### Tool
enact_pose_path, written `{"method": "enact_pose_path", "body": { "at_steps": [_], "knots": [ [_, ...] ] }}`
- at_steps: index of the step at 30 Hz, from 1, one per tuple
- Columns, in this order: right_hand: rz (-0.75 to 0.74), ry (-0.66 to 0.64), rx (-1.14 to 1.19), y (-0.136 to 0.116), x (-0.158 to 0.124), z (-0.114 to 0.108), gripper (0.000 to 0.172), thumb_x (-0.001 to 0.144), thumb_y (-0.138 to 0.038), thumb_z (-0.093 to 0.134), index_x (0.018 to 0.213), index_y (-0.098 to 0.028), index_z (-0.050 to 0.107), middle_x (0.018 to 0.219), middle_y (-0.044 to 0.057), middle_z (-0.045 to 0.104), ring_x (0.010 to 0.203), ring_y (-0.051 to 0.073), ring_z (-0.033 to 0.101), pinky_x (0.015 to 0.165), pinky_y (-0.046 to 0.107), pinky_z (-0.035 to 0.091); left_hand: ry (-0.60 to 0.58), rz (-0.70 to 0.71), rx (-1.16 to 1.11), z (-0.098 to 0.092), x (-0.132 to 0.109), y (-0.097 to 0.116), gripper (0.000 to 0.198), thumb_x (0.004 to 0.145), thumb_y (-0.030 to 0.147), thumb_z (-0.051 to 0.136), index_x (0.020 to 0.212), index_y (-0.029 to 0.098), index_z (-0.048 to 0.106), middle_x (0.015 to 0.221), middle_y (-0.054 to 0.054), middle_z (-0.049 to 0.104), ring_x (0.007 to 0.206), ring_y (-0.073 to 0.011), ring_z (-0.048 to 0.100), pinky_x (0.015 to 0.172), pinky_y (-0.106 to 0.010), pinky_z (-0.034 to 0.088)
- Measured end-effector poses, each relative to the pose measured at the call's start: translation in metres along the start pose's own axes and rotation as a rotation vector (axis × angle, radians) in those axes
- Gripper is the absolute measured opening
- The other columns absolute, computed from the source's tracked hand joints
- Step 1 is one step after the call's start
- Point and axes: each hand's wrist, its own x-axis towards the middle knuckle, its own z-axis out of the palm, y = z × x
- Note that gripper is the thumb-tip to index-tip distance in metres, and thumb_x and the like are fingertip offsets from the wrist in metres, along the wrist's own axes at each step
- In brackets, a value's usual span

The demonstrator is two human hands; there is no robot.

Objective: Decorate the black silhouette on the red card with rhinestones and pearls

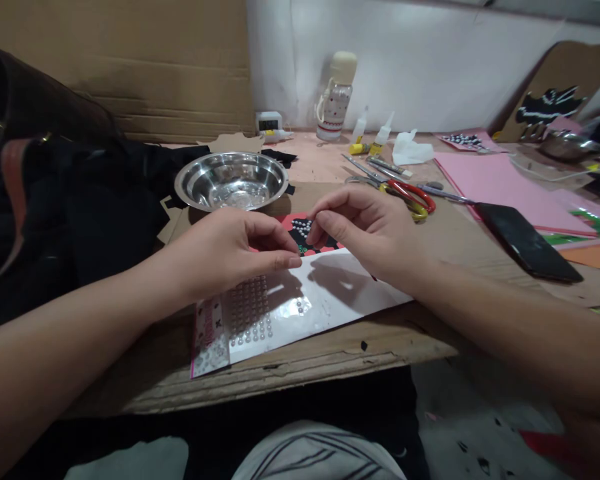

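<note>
My left hand (237, 247) hovers above a white sheet of stick-on pearls (250, 313), its thumb and forefinger pinched together. Whatever is between these fingertips is too small to make out. Close by, my right hand (373, 230) is curled, with thumb and fingertips drawn together beside a red and black craft piece (296, 223) decorated with white beads. Anything held in that pinch is hidden. Part of the craft piece lies behind both hands, at the far edge of the sheet. A few loose pearls (300, 307) rest on the sheet's bare part.
Behind my left hand stands a steel bowl (233, 180). Scissors with red handles (413, 193) lie beyond my right hand, near a black phone (525, 240) and pink sheets (505, 193). Glue bottles (381, 137) and a water bottle (336, 100) stand by the wall. Dark fabric (90, 227) fills the left.
</note>
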Motion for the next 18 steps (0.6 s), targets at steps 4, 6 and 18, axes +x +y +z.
{"method": "enact_pose_path", "body": {
  "at_steps": [4, 6, 18],
  "knots": [
    [-0.022, -0.046, -0.052, 0.000, 0.000, 0.001, 0.012, 0.097, -0.030, 0.066, 0.095, -0.019, 0.069, 0.082, 0.001, 0.071, 0.074, 0.014, 0.067, 0.071, 0.029, 0.057, -0.014, 0.043, 0.089, 0.002, 0.000, -0.002, 0.015, 0.082, 0.037, 0.073, 0.075, 0.023, 0.077, 0.063, 0.004, 0.071, 0.059, -0.0124, 0.062, 0.056, -0.021, 0.044],
    [-0.035, -0.075, -0.110, -0.001, 0.000, 0.001, 0.010, 0.096, -0.027, 0.065, 0.094, -0.018, 0.070, 0.084, 0.002, 0.072, 0.075, 0.014, 0.066, 0.071, 0.030, 0.056, -0.039, 0.116, 0.187, 0.002, -0.001, -0.004, 0.013, 0.083, 0.032, 0.071, 0.077, 0.022, 0.076, 0.073, 0.002, 0.075, 0.068, -0.0142, 0.066, 0.063, -0.023, 0.047],
    [-0.027, -0.202, -0.129, -0.003, 0.001, 0.005, 0.008, 0.094, -0.017, 0.061, 0.090, -0.016, 0.068, 0.080, 0.000, 0.070, 0.072, 0.011, 0.063, 0.067, 0.025, 0.049, -0.203, 0.288, 0.356, 0.001, -0.003, -0.017, 0.014, 0.091, 0.026, 0.064, 0.086, 0.020, 0.075, 0.084, -0.001, 0.078, 0.073, -0.0149, 0.069, 0.065, -0.025, 0.047]
  ]
}}
